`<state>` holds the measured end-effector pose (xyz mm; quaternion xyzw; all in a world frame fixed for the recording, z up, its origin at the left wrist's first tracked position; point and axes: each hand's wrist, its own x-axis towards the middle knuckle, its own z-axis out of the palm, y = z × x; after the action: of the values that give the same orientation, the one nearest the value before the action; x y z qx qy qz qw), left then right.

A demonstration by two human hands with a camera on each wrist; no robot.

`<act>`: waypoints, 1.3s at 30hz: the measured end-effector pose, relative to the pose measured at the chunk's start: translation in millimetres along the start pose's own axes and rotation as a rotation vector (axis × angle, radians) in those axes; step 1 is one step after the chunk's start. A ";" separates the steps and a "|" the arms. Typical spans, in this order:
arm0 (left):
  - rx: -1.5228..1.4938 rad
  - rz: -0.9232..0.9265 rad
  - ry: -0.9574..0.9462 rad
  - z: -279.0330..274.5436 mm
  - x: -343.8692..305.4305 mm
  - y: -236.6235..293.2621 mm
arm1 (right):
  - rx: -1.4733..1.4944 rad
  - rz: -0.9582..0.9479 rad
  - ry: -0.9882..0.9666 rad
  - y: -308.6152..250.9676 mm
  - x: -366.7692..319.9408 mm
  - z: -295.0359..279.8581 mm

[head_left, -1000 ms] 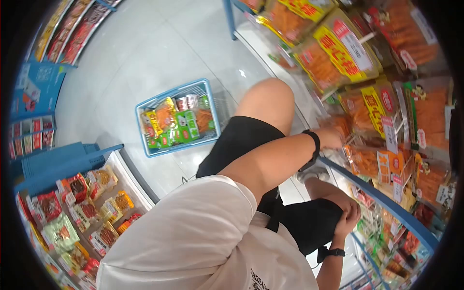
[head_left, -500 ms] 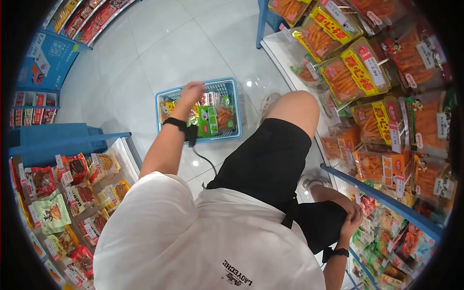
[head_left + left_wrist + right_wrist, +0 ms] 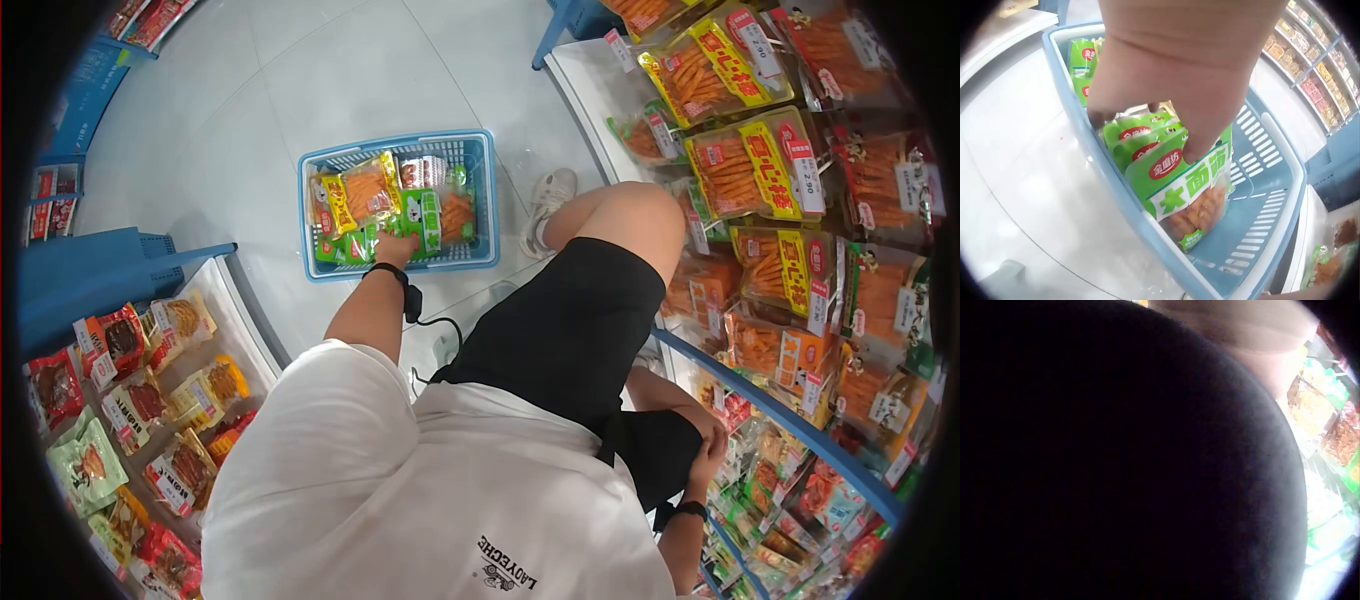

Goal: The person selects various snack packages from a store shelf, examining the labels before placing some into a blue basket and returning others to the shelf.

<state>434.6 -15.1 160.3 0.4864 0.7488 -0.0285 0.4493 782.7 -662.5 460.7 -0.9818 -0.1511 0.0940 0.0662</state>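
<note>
My left hand point(image 3: 397, 247) reaches into a blue plastic shopping basket point(image 3: 397, 140) on the floor. In the left wrist view, that hand point(image 3: 1175, 81) grips green snack packets point(image 3: 1188, 187), thumb over the front one and fingers behind them. Several such packets stand in a row along the basket wall point(image 3: 1147, 228). A yellow-edged bag of orange snack sticks point(image 3: 368, 188) lies beyond the hand, on other bags. My right hand point(image 3: 711, 445) rests on the knee, its fingers draped over it. A dark surface fills most of the right wrist view.
Pegs of hanging snack bags point(image 3: 755, 165) line the right side, with a blue rail point(image 3: 800, 420) below. At lower left a shelf holds more snack packets point(image 3: 137, 405). A shoe point(image 3: 550, 200) stands to the right of the basket.
My left hand has moved from the hanging bags on the right, over the basket, and down to the green packets at its near side. The right hand stays on the knee.
</note>
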 end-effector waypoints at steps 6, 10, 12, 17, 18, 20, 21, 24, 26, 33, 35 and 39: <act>-0.182 0.133 -0.271 -0.9 9.5 4.7 | -0.002 0.007 -0.031 -6.8 -5.1 -3.7; -0.032 0.156 -0.051 22.0 48.4 -23.3 | -0.012 -0.001 -0.064 -12.6 -3.1 -5.0; 0.131 0.080 0.070 16.6 41.6 -12.6 | -0.019 -0.011 -0.056 -15.6 -2.6 -3.5; 0.037 0.126 -0.110 5.7 53.5 -18.1 | -0.109 -0.046 0.027 -34.7 -2.3 -5.5; 0.068 0.181 -0.185 11.6 86.5 -37.2 | -0.105 0.001 0.034 -41.8 -2.2 -5.8; 0.001 0.211 -0.265 7.0 75.8 -30.2 | -0.107 0.000 0.063 -41.9 -3.1 -4.1; 0.021 0.216 -0.307 3.3 84.4 -35.1 | -0.114 0.026 0.061 -44.2 -3.7 -3.6; 0.197 0.269 -0.212 -6.0 45.2 -10.3 | -0.123 0.067 0.079 -45.6 -1.3 -2.2; 0.249 0.399 -0.194 0.9 44.5 -11.1 | -0.129 0.046 0.085 -44.1 0.1 -0.1; 0.837 0.531 0.047 44.8 101.0 -23.3 | -0.181 0.017 0.130 -35.3 3.4 5.4; 0.712 0.573 0.020 33.5 48.8 10.4 | -0.146 0.029 0.152 -38.2 2.3 5.1; 0.561 0.830 -0.007 10.1 -20.2 59.5 | -0.090 0.033 0.153 -40.9 1.3 2.8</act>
<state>488.5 -2.9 191.9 0.8452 0.4544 -0.0493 0.2770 771.7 -623.2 464.2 -0.9905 -0.1334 0.0129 0.0319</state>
